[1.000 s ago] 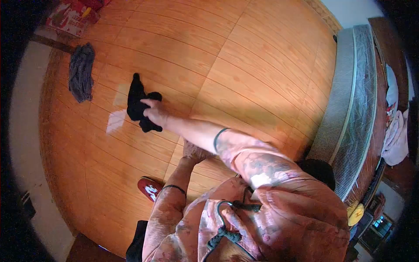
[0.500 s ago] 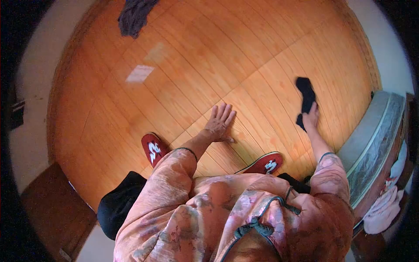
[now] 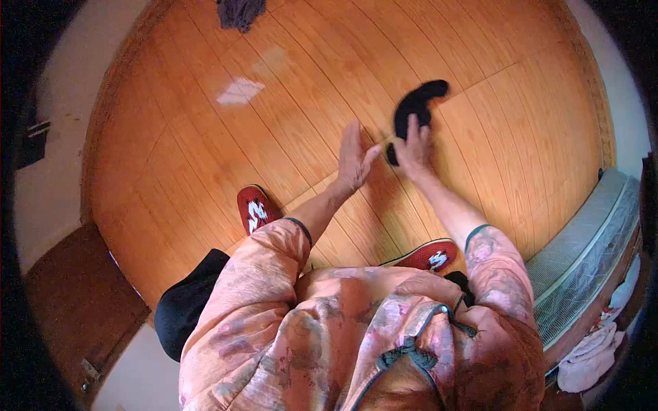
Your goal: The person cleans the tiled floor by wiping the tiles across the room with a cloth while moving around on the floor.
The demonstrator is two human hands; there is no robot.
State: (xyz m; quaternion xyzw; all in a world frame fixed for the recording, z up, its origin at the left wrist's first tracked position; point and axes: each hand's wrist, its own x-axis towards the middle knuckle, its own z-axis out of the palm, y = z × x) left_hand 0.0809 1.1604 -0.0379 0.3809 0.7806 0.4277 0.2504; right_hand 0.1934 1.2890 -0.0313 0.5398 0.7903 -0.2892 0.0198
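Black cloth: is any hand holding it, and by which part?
The right hand is at the near end of the black cloth; blur hides whether it is held.

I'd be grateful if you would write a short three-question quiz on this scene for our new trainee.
1. Which hand is nearer the black cloth?
2. What shows at the top edge of the picture? (a) a yellow bucket (b) a dark grey cloth (c) a wooden spoon
3. True or false: the left red shoe and the right red shoe are apart.

Key: 1. The right hand; 2. b; 3. True.
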